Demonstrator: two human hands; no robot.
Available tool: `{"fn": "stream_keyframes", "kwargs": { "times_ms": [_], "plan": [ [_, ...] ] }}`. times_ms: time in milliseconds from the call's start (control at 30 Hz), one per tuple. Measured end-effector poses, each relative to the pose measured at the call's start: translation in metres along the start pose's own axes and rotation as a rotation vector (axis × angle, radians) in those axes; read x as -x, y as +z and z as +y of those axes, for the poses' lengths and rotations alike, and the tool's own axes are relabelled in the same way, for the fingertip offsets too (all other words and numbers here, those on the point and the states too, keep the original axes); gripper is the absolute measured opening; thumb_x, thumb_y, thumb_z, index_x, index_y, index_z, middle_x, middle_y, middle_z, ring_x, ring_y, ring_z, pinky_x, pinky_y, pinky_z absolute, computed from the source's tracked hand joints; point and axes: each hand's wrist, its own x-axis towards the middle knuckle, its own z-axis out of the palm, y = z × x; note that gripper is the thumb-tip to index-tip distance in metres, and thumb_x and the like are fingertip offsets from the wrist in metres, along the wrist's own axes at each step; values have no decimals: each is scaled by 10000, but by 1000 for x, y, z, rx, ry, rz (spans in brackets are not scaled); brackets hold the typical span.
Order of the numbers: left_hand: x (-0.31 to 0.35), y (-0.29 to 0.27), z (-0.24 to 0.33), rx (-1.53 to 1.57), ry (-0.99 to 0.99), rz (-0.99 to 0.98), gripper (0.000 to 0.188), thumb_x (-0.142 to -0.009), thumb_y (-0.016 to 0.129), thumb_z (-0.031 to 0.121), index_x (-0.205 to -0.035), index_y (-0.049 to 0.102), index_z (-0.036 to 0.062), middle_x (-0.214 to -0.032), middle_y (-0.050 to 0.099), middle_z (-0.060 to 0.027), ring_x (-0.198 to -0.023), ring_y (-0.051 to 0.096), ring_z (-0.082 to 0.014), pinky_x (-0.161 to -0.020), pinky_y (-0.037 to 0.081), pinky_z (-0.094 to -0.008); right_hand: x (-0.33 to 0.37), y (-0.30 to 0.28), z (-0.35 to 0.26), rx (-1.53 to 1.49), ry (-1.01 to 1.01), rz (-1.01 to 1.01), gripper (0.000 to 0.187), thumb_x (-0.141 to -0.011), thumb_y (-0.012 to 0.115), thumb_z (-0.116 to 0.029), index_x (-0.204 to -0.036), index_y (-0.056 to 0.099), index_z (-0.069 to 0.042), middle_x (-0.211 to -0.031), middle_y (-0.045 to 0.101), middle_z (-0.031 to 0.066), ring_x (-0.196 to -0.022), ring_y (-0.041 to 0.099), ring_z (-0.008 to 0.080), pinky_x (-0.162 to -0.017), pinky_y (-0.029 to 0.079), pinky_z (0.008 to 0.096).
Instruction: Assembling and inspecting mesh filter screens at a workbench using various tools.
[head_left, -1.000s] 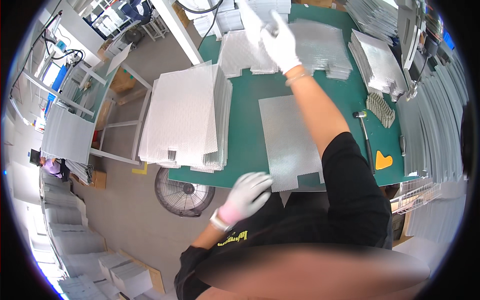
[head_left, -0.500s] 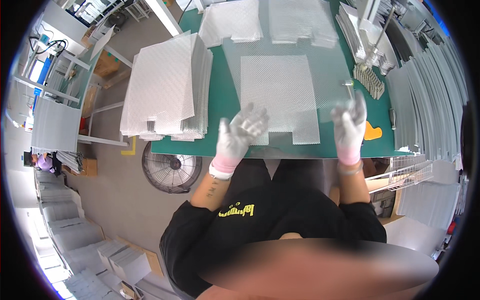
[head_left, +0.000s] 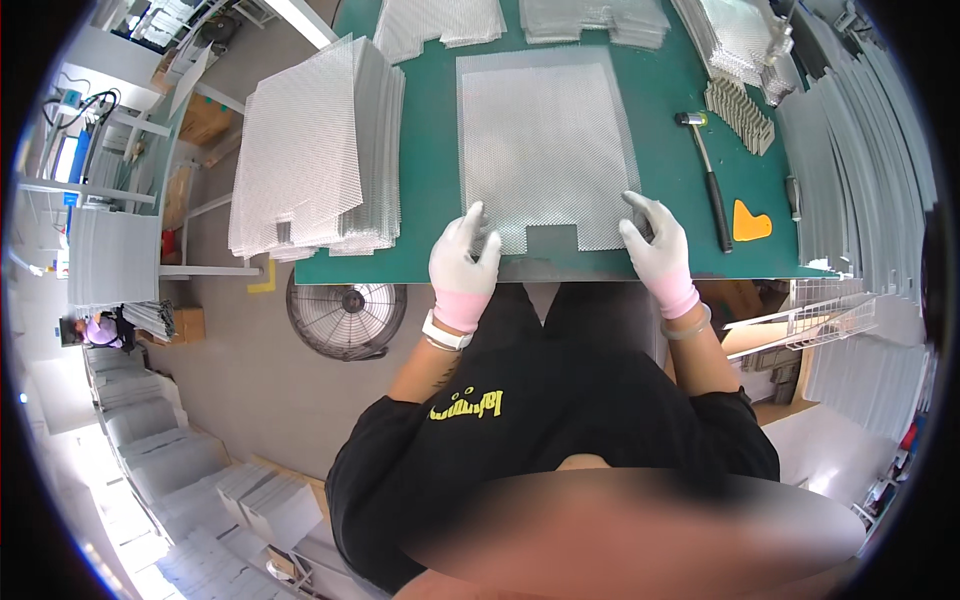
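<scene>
A silvery mesh sheet with a notch in its near edge lies flat on the green table in front of me. A slightly larger mesh outline shows around it, so at least two layers seem to lie together. My left hand, in a white glove with a pink cuff, is at the near left corner, thumb and fingers apart. At the near right corner is my right hand, gloved alike, with thumb and forefinger spread at the edge. Both hands are open; whether the fingertips press on the mesh is hard to tell.
A tall stack of mesh sheets stands left. More mesh piles lie at the far edge. To the right are a hammer, an orange flat piece and a row of metal parts. A floor fan stands below left.
A blurred, see-through mesh sheet spread over the table has settled onto the one in front of me. Both hands have come down to its near corners. The hammer now shows uncovered.
</scene>
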Motion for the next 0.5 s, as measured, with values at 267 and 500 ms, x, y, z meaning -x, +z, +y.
{"fn": "stream_keyframes", "kwargs": {
  "times_ms": [267, 500],
  "plan": [
    [5, 9, -21, -204, 100, -45, 428, -825, 760, 208, -1205, 675, 32, -1041, 701, -141, -971, 653, -331, -848, 525, -423, 2, 15, 11, 132, -43, 21, 346, -855, 670, -87, -1193, 670, -12, -999, 667, 162, -903, 655, 305, -834, 520, 349],
    [10, 13, -27, -303, 99, -60, 428, -802, 769, 238, -1191, 689, 78, -1019, 687, -99, -969, 634, -302, -817, 500, -431, 6, 22, 16, 353, -52, 1, 353, -863, 680, -150, -1207, 665, -72, -942, 638, 136, -857, 638, 316, -773, 526, 375]
  ]
}}
